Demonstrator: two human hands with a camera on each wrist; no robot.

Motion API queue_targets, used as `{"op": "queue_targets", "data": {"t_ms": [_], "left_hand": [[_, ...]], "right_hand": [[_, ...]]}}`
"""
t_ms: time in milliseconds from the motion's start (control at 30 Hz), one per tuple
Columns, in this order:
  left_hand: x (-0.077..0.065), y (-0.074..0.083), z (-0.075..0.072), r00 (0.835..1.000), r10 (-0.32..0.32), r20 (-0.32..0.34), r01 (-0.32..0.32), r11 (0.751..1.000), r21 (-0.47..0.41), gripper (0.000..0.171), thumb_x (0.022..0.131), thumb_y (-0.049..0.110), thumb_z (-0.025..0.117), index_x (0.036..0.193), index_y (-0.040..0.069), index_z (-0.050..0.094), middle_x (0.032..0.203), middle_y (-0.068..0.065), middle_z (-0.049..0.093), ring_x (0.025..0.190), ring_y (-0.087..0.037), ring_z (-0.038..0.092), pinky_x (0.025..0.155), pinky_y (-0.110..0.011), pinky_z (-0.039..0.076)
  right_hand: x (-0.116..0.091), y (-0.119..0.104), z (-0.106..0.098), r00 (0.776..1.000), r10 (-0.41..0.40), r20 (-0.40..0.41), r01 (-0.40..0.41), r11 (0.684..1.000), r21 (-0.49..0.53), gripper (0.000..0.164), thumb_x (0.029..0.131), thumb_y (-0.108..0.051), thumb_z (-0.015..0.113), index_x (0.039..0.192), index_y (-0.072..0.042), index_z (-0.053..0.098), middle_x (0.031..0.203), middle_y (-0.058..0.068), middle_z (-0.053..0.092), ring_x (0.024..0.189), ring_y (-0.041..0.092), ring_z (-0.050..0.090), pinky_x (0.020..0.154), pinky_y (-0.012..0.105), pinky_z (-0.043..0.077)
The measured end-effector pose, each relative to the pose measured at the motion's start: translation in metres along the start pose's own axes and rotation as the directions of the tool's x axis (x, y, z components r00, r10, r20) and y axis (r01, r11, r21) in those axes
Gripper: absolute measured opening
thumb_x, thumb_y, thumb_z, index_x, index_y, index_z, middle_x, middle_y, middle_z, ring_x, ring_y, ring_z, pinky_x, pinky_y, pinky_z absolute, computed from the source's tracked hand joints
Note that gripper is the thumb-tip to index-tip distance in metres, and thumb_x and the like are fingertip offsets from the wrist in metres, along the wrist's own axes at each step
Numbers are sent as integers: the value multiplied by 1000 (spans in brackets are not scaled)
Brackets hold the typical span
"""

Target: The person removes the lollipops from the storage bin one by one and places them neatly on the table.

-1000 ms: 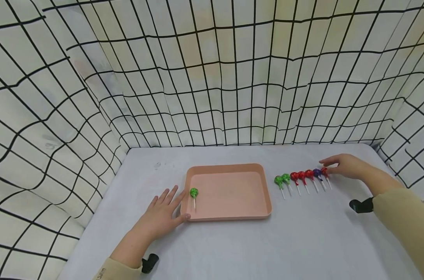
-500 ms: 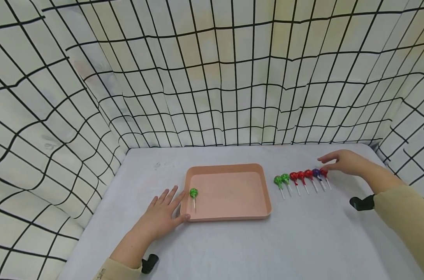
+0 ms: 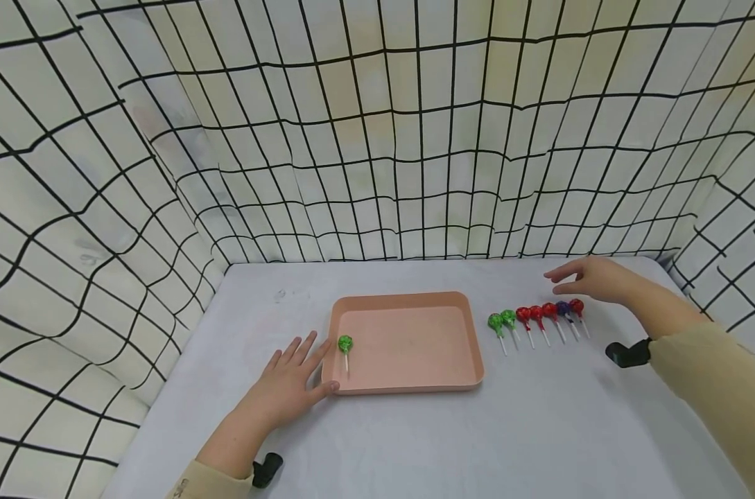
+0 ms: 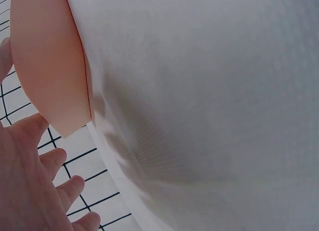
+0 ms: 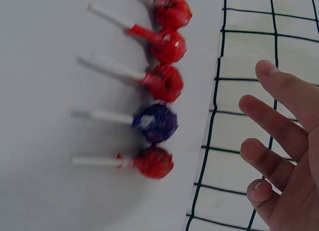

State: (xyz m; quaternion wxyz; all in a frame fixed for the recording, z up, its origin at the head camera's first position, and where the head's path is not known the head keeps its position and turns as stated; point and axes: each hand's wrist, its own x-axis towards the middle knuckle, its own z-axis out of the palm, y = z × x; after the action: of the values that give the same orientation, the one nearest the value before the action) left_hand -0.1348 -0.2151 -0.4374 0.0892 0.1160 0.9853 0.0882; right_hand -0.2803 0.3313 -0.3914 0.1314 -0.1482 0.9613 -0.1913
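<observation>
A pink tray (image 3: 408,378) lies mid-table, with one green lollipop (image 3: 345,344) at its left end, stick toward the person. My left hand (image 3: 290,384) spreads its fingers against the tray's left side, thumb at the near corner; the left wrist view shows the fingers along the tray wall (image 4: 52,66). To the tray's right lies a row of wrapped lollipops: two green (image 3: 496,321), several red (image 3: 550,310) and a purple one (image 5: 157,123) second from the right end. Just behind that right end hovers my right hand (image 3: 602,278), fingers relaxed and holding nothing.
White cloth covers the table (image 3: 414,443). Behind and beside it stand white walls with a black grid (image 3: 439,138). Black wrist devices sit at the left cuff (image 3: 267,470) and the right cuff (image 3: 628,353).
My right hand has drawn away from the rightmost red lollipop, moving back and to the left, its fingers now straighter. The left hand and tray have stayed put.
</observation>
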Motion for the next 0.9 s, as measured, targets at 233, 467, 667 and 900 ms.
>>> {"op": "queue_targets", "data": {"t_ms": [233, 467, 667, 900], "left_hand": [[0, -1, -1, 1000, 6, 0, -6, 1000, 6, 82, 93, 65, 52, 158, 21, 29, 165, -11, 16, 149, -40, 15, 117, -63, 13], [1, -2, 0, 1000, 10, -3, -10, 1000, 8, 82, 93, 65, 52, 158, 21, 29, 165, -11, 16, 149, -40, 15, 117, -64, 13], [1, -2, 1, 1000, 0, -5, 0, 1000, 14, 81, 93, 63, 54, 158, 21, 29, 165, -11, 16, 149, -40, 15, 117, -63, 13], [1, -1, 2, 1000, -6, 2, 6, 1000, 0, 81, 93, 62, 55, 158, 21, 29, 165, -12, 17, 149, -40, 14, 117, -64, 13]], "right_hand": [[14, -30, 4, 999, -35, 22, 35, 999, 26, 49, 91, -41, 72, 131, -14, 66, 126, 13, 66, 112, 33, 58, 86, 51, 54], [29, -64, 11, 995, -87, 41, 84, 993, 83, 45, 91, -39, 72, 129, -15, 69, 128, 12, 65, 111, 29, 59, 86, 42, 55], [42, -93, 21, 987, -146, 66, 141, 987, 71, 37, 92, -34, 72, 126, -19, 70, 125, 5, 67, 111, 27, 59, 87, 42, 55], [60, -128, 36, 978, -174, 111, 165, 982, 88, 33, 91, -31, 74, 123, -24, 72, 119, -3, 69, 102, 23, 57, 78, 34, 55]]}}
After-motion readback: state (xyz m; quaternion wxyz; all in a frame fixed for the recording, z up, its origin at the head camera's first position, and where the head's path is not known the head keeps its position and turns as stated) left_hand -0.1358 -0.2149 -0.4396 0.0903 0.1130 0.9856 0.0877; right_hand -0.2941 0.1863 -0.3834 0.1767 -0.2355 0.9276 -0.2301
